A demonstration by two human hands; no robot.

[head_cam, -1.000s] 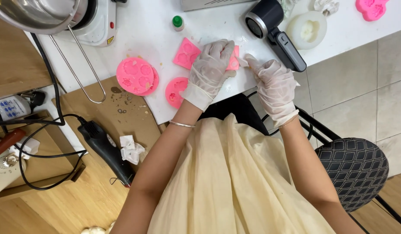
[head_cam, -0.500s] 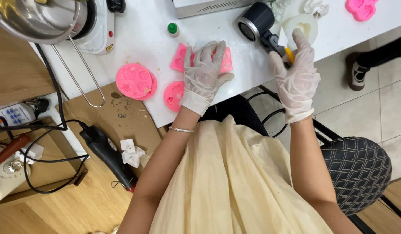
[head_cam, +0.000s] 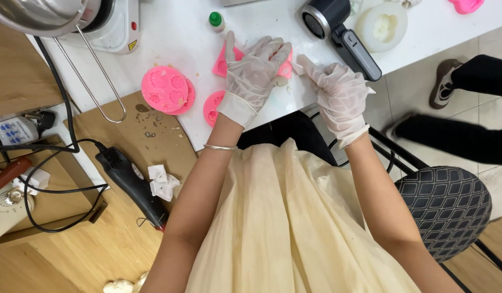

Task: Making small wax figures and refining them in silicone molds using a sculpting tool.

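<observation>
Moulds: four pink ones in view; a square pink mould (head_cam: 225,61) under the left hand (head_cam: 254,73), a round flower mould (head_cam: 166,89), a small round mould (head_cam: 212,107), one at the far edge (head_cam: 467,5).
Left hand: gloved, spread flat, pressing the square mould on the white counter (head_cam: 175,38).
Right hand (head_cam: 340,95): gloved, open, empty, just beside it.
Around: heat gun (head_cam: 340,32), white round mould (head_cam: 382,26), green-capped bottle (head_cam: 216,21).

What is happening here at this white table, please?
A person in thin white gloves works at a white table. The left hand lies flat on a square pink mould, and the right hand rests on the table edge beside it, holding nothing visible. Two round pink moulds lie to the left, and a dark handheld tool lies just beyond the hands.
</observation>
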